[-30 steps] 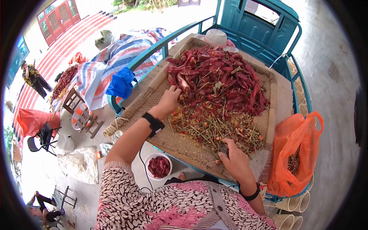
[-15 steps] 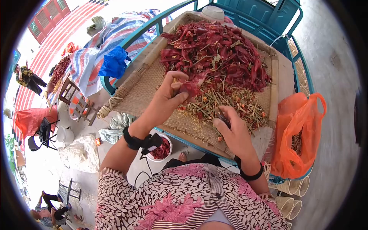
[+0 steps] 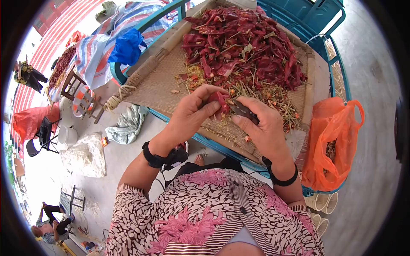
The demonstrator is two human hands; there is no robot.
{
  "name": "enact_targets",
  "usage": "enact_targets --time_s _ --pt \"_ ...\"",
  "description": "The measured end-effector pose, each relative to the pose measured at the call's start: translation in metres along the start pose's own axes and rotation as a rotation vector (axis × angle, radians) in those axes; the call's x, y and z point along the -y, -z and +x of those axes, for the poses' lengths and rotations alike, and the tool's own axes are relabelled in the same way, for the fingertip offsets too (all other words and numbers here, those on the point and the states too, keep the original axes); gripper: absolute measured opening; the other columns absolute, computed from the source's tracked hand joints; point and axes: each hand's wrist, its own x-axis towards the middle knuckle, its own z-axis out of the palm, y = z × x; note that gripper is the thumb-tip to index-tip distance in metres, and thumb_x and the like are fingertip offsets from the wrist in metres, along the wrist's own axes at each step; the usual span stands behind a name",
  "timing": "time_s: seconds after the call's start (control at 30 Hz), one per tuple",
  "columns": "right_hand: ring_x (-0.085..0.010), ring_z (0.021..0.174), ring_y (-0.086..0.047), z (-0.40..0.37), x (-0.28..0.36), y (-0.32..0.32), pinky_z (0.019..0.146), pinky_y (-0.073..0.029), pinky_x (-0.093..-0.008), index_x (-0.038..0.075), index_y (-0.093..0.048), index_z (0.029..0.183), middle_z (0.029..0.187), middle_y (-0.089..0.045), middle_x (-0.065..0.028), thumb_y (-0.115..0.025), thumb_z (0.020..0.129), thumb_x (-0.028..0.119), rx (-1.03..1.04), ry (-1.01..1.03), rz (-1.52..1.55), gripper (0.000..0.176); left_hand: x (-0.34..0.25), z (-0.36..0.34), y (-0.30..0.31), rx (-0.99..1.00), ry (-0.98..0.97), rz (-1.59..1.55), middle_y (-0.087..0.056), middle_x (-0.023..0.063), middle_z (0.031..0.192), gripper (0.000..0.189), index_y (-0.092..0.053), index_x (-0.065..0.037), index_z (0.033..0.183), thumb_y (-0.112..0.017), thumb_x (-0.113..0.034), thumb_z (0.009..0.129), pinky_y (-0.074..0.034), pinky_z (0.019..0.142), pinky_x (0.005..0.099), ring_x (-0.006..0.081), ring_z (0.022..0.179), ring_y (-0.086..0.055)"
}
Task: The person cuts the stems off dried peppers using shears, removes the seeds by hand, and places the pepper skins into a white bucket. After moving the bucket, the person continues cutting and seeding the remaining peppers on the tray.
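Observation:
Between thumb and fingers, my left hand (image 3: 197,112) pinches a red dried pepper (image 3: 218,103) over the woven tray (image 3: 158,91). My right hand (image 3: 261,121) is closed around a small dark tool (image 3: 245,112), perhaps scissors or a blade, whose tip is at the pepper's stem end. Behind the hands, a large heap of dark red peppers (image 3: 252,42) covers the back of the tray. Cut stems (image 3: 277,104) and yellow seeds (image 3: 217,128) lie scattered under and beside my hands.
An orange plastic bag (image 3: 331,145) hangs at the right of the teal cart frame (image 3: 339,68). At the left are a blue bag (image 3: 127,48), a striped tarp (image 3: 92,55) and a wooden chair (image 3: 77,91). A seated person (image 3: 51,228) is at the lower left.
Both hands have come together, with the tool now at the pepper held in my left hand. The view has shifted slightly, and the white bucket of peppers is now mostly hidden.

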Motion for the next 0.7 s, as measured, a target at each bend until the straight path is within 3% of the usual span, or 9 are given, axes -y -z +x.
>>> enact_targets --time_s 0.4,0.5,0.6,0.7 --pt "-0.0267 0.077 -0.066 -0.008 -0.002 -0.005 0.065 -0.052 -0.0331 0.006 -0.061 0.113 0.098 -0.065 -0.0140 -0.067 0.083 0.023 -0.004 0.024 -0.285 0.035 0.012 -0.003 -0.022 -0.105 0.058 0.278 -0.058 -0.0005 0.086 0.021 -0.057 0.001 0.116 -0.050 -0.004 0.096 -0.044 0.065 0.0213 0.0063 0.071 -0.049" --pt "-0.0194 0.074 -0.065 -0.012 -0.024 -0.010 0.065 -0.050 -0.0289 0.004 -0.059 0.116 0.096 -0.066 -0.0093 -0.065 0.087 0.021 -0.044 0.116 -0.074 0.035 0.014 -0.003 -0.026 -0.076 0.019 0.364 -0.059 0.0068 0.084 0.024 -0.055 0.002 0.117 -0.052 -0.004 0.094 -0.046 0.065 0.0259 0.0133 0.069 -0.054" --pt "-0.0106 0.074 -0.060 -0.018 -0.026 -0.008 0.065 -0.048 -0.0246 0.001 -0.057 0.118 0.093 -0.063 -0.0020 -0.062 0.092 0.021 0.108 -0.278 0.590 0.034 0.021 -0.005 -0.034 -0.103 -0.144 0.358 -0.061 0.0125 0.090 0.029 -0.051 0.002 0.120 -0.055 -0.004 0.092 -0.048 0.069 0.0305 0.0203 0.077 -0.059" --pt "-0.0067 0.075 -0.055 -0.023 -0.025 -0.001 0.067 -0.046 -0.0221 0.000 -0.057 0.119 0.091 -0.060 0.0011 -0.059 0.094 0.020 0.117 -0.433 0.860 0.032 0.022 -0.004 -0.053 -0.183 -0.219 0.300 -0.061 0.0101 0.100 0.035 -0.048 0.001 0.124 -0.059 -0.005 0.091 -0.048 0.079 0.0304 0.0195 0.090 -0.060"
